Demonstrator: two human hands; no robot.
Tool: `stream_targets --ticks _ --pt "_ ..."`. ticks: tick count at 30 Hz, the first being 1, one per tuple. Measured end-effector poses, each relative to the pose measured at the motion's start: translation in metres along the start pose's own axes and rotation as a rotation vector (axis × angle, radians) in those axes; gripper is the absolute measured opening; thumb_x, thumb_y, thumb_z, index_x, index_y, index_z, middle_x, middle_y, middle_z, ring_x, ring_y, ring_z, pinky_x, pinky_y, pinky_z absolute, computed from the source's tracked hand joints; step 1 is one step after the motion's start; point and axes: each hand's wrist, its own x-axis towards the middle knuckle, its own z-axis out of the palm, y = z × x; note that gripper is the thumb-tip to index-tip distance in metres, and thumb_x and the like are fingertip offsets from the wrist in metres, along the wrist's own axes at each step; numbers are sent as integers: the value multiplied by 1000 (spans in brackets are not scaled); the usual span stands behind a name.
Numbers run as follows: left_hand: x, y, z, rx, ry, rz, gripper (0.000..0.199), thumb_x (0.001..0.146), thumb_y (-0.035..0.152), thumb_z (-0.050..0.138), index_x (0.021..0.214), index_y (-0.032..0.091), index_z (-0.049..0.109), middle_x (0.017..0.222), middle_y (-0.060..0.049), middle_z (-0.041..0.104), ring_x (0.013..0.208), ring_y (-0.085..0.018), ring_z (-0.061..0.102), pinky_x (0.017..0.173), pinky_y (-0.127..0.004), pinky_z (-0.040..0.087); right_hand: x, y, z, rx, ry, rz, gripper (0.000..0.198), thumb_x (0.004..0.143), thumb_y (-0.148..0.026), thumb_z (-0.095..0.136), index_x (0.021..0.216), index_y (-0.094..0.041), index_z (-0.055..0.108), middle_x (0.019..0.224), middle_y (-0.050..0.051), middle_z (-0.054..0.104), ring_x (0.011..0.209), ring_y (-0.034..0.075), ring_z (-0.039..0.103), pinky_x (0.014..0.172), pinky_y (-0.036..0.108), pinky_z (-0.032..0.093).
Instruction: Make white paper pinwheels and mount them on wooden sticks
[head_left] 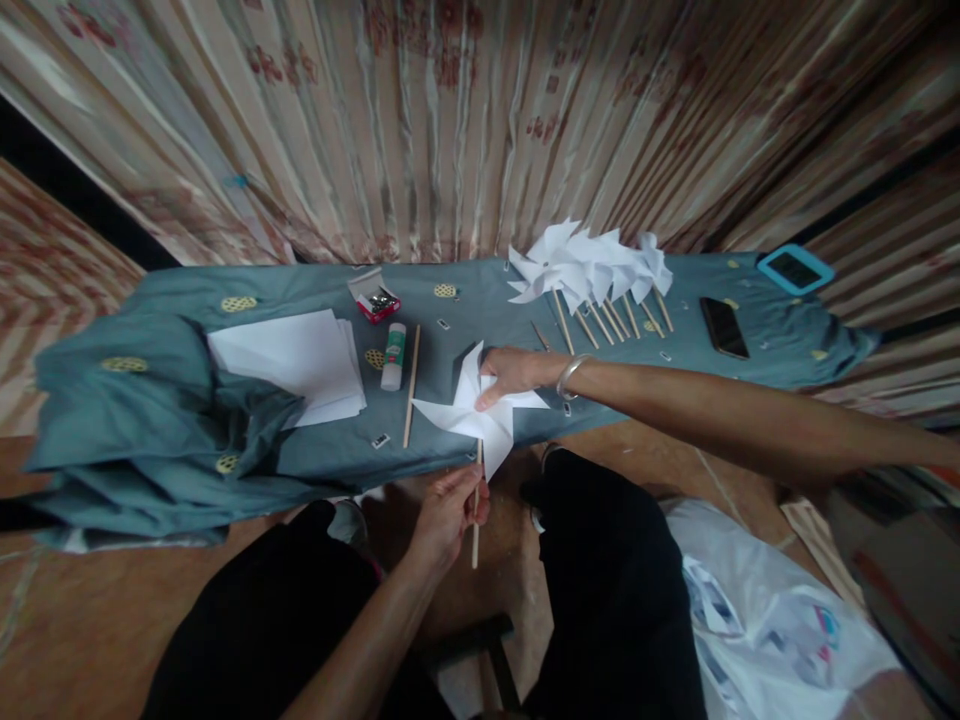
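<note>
A white paper pinwheel (491,425) on a thin wooden stick (475,545) is between my hands at the table's near edge. My left hand (448,508) is closed around the stick, below the paper blades. My right hand (514,375), with a silver bangle at the wrist, presses on the pinwheel's centre, thumb on the front; its other fingers are partly hidden by the paper. Left of the pinwheel lie a loose wooden stick (412,385), a glue stick (394,357) and an open red box (374,296) of small metallic pieces.
Several pinwheels (559,265) lie in an overlapping row at the back of the cloth-covered table (315,290). White paper sheets (289,355) are stacked at left. A phone (724,327) and a blue-framed device (795,269) rest at right. A white plastic bag (772,610) stands on the floor.
</note>
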Motion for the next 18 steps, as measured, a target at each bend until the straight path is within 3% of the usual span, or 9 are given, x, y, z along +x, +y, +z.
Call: stream_targets --ticks 18 --pt "-2 -2 5 -10 -7 -29 45 49 52 83 51 13 61 46 3 52 37 -6 45 42 -20 31 2 4 4 58 12 -43 44 72 -50 74 97 -14 77 90 4 76 74 16 65 62 20 43"
